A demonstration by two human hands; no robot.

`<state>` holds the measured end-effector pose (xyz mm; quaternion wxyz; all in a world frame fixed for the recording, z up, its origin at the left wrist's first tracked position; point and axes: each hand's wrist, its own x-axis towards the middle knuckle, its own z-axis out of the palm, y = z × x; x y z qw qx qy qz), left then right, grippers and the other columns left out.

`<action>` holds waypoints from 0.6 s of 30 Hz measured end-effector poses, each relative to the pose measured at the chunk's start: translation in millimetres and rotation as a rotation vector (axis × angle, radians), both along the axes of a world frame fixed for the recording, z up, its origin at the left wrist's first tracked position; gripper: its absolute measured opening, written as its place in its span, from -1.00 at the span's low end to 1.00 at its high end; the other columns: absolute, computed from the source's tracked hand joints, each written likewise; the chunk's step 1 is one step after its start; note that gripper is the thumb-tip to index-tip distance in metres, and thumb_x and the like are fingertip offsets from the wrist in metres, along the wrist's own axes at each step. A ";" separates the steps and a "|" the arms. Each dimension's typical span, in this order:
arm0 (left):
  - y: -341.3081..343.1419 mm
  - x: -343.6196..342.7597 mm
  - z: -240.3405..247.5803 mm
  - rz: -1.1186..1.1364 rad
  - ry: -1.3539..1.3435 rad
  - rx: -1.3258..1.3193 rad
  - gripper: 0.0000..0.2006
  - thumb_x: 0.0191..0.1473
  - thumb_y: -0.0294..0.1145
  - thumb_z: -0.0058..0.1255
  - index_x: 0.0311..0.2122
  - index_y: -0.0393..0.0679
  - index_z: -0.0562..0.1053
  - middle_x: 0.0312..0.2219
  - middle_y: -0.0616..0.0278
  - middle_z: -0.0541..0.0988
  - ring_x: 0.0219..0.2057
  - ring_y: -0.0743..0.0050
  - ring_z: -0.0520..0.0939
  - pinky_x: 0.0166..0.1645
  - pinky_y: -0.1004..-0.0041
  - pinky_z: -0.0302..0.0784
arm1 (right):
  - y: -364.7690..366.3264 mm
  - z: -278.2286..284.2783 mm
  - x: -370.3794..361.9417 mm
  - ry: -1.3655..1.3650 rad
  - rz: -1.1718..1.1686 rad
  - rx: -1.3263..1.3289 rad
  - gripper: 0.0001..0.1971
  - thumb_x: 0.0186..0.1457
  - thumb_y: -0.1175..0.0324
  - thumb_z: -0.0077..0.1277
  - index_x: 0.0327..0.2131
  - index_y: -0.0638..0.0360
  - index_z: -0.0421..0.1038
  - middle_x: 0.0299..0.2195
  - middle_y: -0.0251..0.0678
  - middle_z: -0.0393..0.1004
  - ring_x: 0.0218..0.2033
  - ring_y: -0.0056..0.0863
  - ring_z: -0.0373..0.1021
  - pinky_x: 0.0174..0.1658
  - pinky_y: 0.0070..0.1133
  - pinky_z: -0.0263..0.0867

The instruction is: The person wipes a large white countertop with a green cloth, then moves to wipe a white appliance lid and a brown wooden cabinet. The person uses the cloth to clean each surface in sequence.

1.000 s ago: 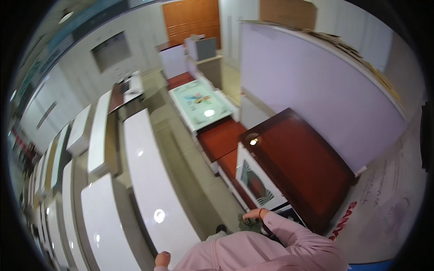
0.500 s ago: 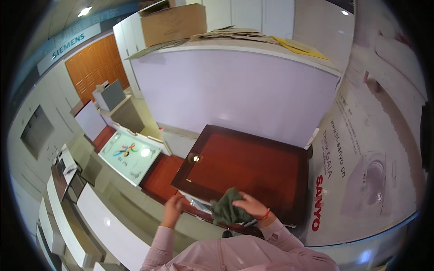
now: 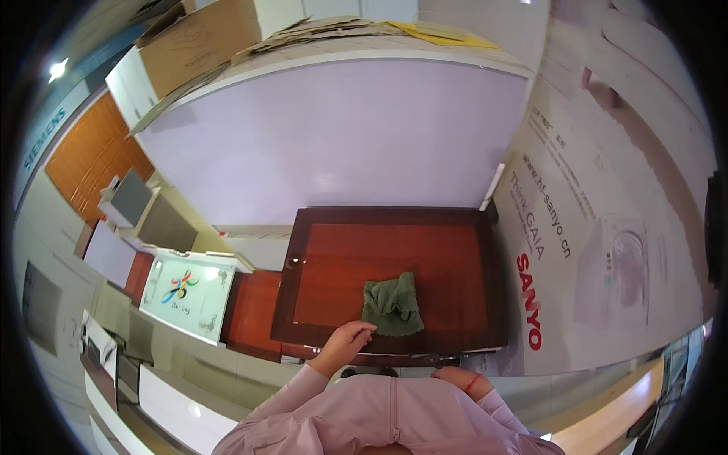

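A dark green cloth (image 3: 393, 305) lies bunched on the glossy red-brown tabletop (image 3: 334, 250), left of my right side and near the front edge. My left hand (image 3: 349, 346) reaches over that edge. Its fingers are drawn together at the cloth's near left corner and appear to pinch it. My right hand (image 3: 458, 379), with a red band at the wrist, is low by the table's front edge, close to my body. Its fingers are mostly hidden, and it is apart from the cloth.
A pale lilac panel (image 3: 334, 136) rises behind the table, with flattened cardboard (image 3: 326, 34) on top. A large printed carton (image 3: 561, 303) stands close on the right. To the left are a low red surface (image 3: 254, 311) and a glass-topped table (image 3: 186, 296).
The cloth has gone from my right hand onto the tabletop. My right hand has drawn back toward my body, and my left hand has moved right to the cloth's corner. The view has shifted.
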<state>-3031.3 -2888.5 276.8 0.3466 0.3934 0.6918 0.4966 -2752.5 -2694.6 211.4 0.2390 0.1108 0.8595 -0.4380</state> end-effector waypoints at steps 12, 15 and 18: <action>11.4 -17.2 1.0 -0.441 0.187 0.116 -0.73 0.27 -0.29 -0.05 -0.06 -0.21 0.53 -0.22 0.03 0.62 -0.17 0.10 0.64 -0.05 0.28 0.52 | -66.6 59.9 -15.1 -0.204 -0.022 -0.075 -0.67 0.10 0.09 0.05 -0.31 0.17 0.60 -0.44 -0.12 0.59 -0.34 -0.14 0.53 -0.21 -0.35 0.41; -31.0 -31.2 -22.4 -0.328 0.205 0.194 -0.78 0.25 -0.36 -0.05 -0.11 -0.23 0.54 -0.28 0.03 0.62 -0.22 0.06 0.63 -0.06 0.26 0.53 | -68.2 74.6 -86.5 0.177 -0.238 0.043 -0.75 0.14 0.26 0.07 -0.20 0.20 0.55 -0.27 -0.20 0.61 -0.29 -0.25 0.56 -0.13 -0.40 0.43; -74.5 -65.2 -28.5 -0.109 0.268 0.225 -0.84 0.17 -0.49 -0.01 -0.18 -0.25 0.54 -0.32 0.03 0.60 -0.25 0.04 0.62 -0.11 0.24 0.53 | -51.5 81.1 -164.5 0.784 -0.539 0.424 -0.68 0.10 0.31 0.12 -0.09 0.21 0.47 -0.08 -0.12 0.51 0.00 -0.10 0.41 0.11 -0.31 0.29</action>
